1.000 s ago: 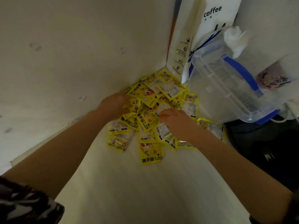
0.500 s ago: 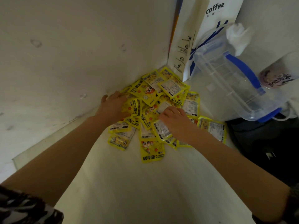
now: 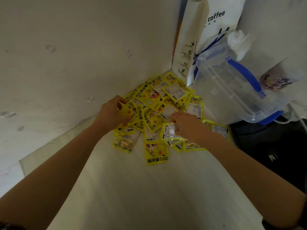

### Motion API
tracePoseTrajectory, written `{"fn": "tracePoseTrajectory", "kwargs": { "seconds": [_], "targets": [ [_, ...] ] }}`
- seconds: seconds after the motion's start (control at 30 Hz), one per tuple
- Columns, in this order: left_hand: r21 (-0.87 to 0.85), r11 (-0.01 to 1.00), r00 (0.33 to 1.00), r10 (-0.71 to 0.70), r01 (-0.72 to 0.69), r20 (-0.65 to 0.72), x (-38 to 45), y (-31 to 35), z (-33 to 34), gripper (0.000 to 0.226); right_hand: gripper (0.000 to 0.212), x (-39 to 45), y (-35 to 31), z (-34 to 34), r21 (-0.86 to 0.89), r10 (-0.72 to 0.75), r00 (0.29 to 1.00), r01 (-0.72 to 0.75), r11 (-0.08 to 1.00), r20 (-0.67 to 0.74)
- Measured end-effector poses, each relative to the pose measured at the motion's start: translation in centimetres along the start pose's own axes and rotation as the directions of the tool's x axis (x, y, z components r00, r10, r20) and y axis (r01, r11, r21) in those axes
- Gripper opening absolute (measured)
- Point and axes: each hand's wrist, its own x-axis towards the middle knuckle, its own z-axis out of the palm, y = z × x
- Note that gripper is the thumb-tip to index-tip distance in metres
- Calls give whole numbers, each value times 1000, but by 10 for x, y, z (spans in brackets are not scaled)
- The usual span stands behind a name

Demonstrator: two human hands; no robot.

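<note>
packets [image 3: 152,97]: glossy yellow crinkled squares, heaped centre-frame
left hand [image 3: 111,113]: fingers curled round packets
right hand [image 3: 189,127]: pinches one of the packets

Left hand [image 3: 111,113] and right hand [image 3: 188,125] deep in heaped yellow packets [image 3: 149,97].

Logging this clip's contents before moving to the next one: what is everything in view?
hand warmer packets: a pile too overlapped to count, yellow, in the corner against the wall
surface: one, off-white, under the pile
paper bag: one, white with blue "coffee" print, upright behind the pile
plastic container: one, clear with blue handle, tilted, right of the pile
crumpled wad: one, white, at the container's top
drink cup: one, purplish, far right
dark item: one, black, lower right, kind unclear
left hand: grips packets, pile's left
right hand: grips packets, pile's right
</note>
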Motion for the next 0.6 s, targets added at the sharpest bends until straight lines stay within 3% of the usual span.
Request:
{"fn": "tracePoseTrajectory", "kwargs": {
  "seconds": [0.07, 0.13, 0.23, 0.37, 0.47, 0.6],
  "targets": [
    [-80, 995, 998, -62, 62, 1, 3, 6, -5, 48, 20, -4, 2, -7, 147, 43, 999, -43, 988, 3],
    [-254, 957, 990, -139, 139, 15, 5, 13, -9, 33, 24, -7, 4, -13, 282, 62, 998, -56, 958, -10],
    [-445, 866, 973, -225, 227, 58, 8, 22, -8, 22, 32, -6, 11, -21, 374, 112, 992, -82, 924, -59],
    [-627, 712, 937, -339, 316, 87, 19, 29, 3, 17, 36, 3, 29, -32, 504, 291, 953, -214, 837, -79],
    [-737, 540, 884, -437, 406, 167, 28, 32, 14, 18, 32, 6, 37, -36, 778, 436, 896, -215, 590, -83],
    [-804, 354, 809, -534, 478, 246, 42, 40, 29, 27, 28, 19, 40, -38, 982, 571, 817, -164, 91, 83]
  ]
}}
